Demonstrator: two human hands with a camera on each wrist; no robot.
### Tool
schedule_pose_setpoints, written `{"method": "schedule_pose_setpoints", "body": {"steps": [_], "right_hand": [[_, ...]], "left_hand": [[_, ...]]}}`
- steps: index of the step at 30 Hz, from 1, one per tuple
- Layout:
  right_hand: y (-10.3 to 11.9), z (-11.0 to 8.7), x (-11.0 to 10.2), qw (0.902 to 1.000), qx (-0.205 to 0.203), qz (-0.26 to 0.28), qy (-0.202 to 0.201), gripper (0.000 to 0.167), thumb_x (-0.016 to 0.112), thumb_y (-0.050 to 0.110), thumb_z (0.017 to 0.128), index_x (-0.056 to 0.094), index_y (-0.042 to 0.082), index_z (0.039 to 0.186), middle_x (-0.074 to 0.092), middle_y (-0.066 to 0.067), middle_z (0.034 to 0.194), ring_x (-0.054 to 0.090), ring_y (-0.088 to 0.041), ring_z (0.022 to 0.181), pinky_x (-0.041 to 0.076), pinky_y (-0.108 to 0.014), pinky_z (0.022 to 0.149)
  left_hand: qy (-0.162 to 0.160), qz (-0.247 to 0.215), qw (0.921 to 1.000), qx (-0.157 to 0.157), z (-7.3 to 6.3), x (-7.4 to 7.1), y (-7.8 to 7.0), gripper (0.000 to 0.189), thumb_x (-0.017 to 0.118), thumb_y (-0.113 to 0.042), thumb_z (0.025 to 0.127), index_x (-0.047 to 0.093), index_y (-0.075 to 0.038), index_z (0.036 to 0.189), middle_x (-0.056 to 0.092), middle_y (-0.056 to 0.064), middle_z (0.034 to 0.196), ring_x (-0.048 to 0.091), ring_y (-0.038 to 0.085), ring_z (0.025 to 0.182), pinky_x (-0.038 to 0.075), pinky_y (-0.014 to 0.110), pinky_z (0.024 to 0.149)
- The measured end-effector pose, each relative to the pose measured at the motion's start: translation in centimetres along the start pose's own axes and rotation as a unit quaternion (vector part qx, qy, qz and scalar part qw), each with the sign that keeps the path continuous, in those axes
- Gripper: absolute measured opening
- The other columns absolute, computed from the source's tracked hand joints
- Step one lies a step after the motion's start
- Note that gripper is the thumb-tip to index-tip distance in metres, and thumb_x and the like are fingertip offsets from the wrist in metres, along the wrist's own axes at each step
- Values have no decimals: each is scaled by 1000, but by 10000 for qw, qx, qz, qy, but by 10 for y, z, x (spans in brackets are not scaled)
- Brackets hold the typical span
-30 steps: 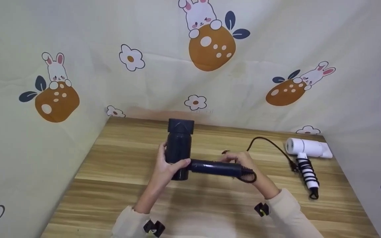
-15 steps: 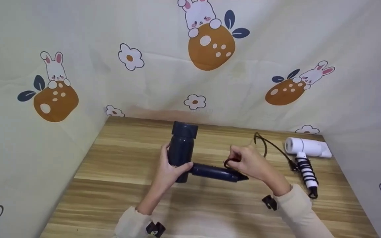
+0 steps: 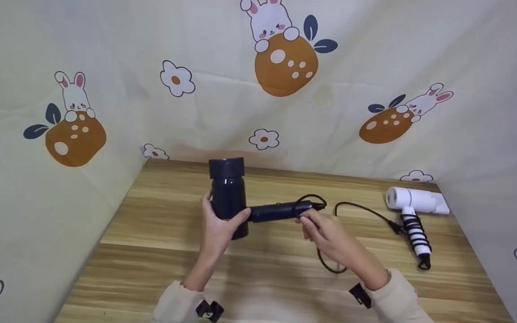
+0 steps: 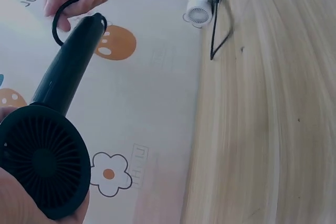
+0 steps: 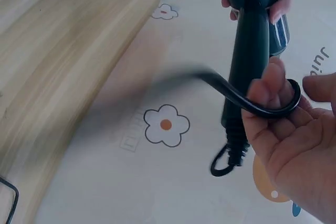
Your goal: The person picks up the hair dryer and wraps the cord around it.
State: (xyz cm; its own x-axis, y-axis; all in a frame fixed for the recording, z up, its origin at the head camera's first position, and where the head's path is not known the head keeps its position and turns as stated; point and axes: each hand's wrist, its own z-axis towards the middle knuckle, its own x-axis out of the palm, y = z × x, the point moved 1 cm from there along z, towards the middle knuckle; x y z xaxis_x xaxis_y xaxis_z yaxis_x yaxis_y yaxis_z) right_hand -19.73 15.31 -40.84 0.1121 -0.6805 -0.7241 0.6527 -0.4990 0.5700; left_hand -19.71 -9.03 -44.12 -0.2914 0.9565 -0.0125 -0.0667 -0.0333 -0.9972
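A dark hair dryer [image 3: 228, 197] is held above the table in my left hand [image 3: 218, 229], its nozzle pointing away from me. That hand grips the barrel, with the thumb across the base of the handle. My right hand [image 3: 330, 235] is just in front of the handle's end, fingers curled round the dryer's black cord [image 3: 311, 196]. One loop of cord crosses over the handle in the head view. In the right wrist view, the cord runs through the curled fingers [image 5: 273, 80]. The left wrist view shows the round rear grille [image 4: 44, 161] close up.
At the table's right side lies a white hair dryer [image 3: 413, 199] with black cord wound round its handle. A plug [image 3: 396, 227] lies against it, joined to a cord stretching across the wooden table [image 3: 151, 215]. Printed cloth walls [image 3: 213, 112] rise around the table.
My right hand has gone from behind the handle, up over it, to its near side, bringing the cord across. The dark hair dryer has shifted left, its handle end tipping away from me.
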Motion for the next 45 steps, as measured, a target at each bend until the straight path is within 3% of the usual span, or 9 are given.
{"method": "schedule_pose_setpoints", "body": {"steps": [8, 14, 19, 23, 29, 32, 36, 40, 45], "right_hand": [[-14, -3, 7, 9986, -10, 291, 450, 22, 42, 12, 99, 63, 6, 94, 66, -2, 77, 64, -13, 73, 52, -25, 67], [-30, -8, 8, 9971, -47, 528, 553, 21, 46, 11, 97, 65, 4, 93, 68, -7, 88, 57, -8, 73, 49, -24, 64], [-35, -9, 9, 9943, 23, 742, 760, 24, 45, 15, 98, 65, 2, 97, 68, -9, 96, 63, -16, 91, 51, -31, 80], [-36, -6, 10, 9960, -226, 461, 727, 22, 48, 13, 96, 67, 3, 101, 69, -8, 98, 64, -16, 87, 53, -30, 78], [-38, -8, 8, 9961, -391, -452, 653, 21, 53, 17, 94, 67, 13, 108, 67, -3, 105, 63, -14, 97, 51, -34, 85], [-39, -9, 4, 9891, -784, -1152, 483, 13, 56, 15, 92, 61, 11, 104, 64, 0, 98, 60, -12, 90, 50, -31, 79], [-41, -4, -1, 9658, -1749, -1912, 44, 7, 61, 15, 88, 55, 14, 92, 57, 5, 88, 53, -11, 83, 45, -30, 73], [-45, 1, -5, 9549, -2278, -1894, -184, 6, 64, 19, 87, 60, 15, 89, 58, 8, 84, 53, -11, 81, 43, -31, 71], [-47, 6, -14, 9449, -2584, -1971, -393, 21, 72, 29, 78, 59, 13, 77, 56, 6, 73, 50, -9, 68, 44, -31, 70]], "left_hand": [[10, -259, 9996, -111, -1, -2, -3, 93, 81, -17, 68, 23, -17, 141, 48, 14, 119, 54, 27, 101, 43, 39, 91], [25, -330, 9991, -277, -2, -4, -3, 91, 79, -18, 70, 23, -16, 141, 47, 16, 118, 53, 28, 103, 41, 40, 93], [331, -497, 9967, -556, -4, -4, -6, 92, 76, -20, 73, 18, -16, 144, 44, 16, 126, 50, 27, 108, 39, 40, 96], [507, -709, 9937, -707, -3, -5, -7, 86, 74, -18, 74, 21, -16, 142, 44, 15, 125, 50, 26, 107, 40, 38, 94], [886, -620, 9891, -997, -2, -5, -5, 83, 73, -18, 73, 23, -13, 140, 45, 17, 125, 54, 26, 103, 44, 35, 89], [1040, -502, 9874, -1083, -1, -6, -4, 82, 73, -19, 72, 25, -10, 138, 46, 18, 123, 55, 25, 100, 46, 33, 86], [1329, -285, 9846, -1102, 0, -8, -3, 78, 73, -20, 72, 29, -8, 135, 48, 17, 121, 55, 24, 99, 46, 32, 84], [1573, -33, 9824, -1003, 1, -10, -3, 74, 73, -19, 70, 33, -8, 131, 48, 15, 118, 55, 24, 98, 46, 33, 83], [1733, 286, 9816, -753, 1, -10, -5, 75, 75, -17, 66, 35, -9, 129, 48, 16, 115, 56, 25, 95, 49, 36, 80]]}}
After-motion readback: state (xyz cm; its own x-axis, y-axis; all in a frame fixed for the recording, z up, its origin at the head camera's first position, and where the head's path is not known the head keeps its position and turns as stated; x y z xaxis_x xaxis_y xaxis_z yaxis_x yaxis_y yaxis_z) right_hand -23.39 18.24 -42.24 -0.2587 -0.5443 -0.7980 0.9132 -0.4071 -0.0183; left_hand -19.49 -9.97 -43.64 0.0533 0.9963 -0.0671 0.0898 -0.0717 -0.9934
